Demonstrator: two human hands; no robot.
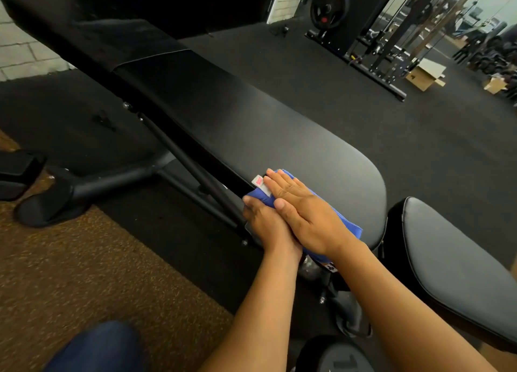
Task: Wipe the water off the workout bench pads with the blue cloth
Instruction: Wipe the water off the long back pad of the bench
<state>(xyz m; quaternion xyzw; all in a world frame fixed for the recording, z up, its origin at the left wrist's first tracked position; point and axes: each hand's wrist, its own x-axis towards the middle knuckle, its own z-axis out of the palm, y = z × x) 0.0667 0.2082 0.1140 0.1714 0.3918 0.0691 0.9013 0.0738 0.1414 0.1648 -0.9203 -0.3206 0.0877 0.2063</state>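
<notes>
Down at the near end of the long back pad (251,136), both hands work the blue cloth (347,223), which lies folded on the pad's near left edge, close to the gap before the seat pad (453,259). The right hand (305,212) lies flat on top of the cloth, fingers straight and together, pressing it onto the pad. The left hand (263,218) sits just left of it and partly beneath it, with its fingers curled round the cloth's left edge where the cloth wraps over the side of the pad. A small white label (261,185) with red print sticks out of the cloth just beyond the right fingertips. The back pad runs away to the far left, where a darker, rougher patch covers its far part; whether that is water cannot be told. Under the pad the black frame (112,181) stands on dark rubber flooring, with a brown mat (84,273) at near left. At far right stand a weight rack (391,36) with a plate (330,5), and open cardboard boxes (425,76) on the floor.
</notes>
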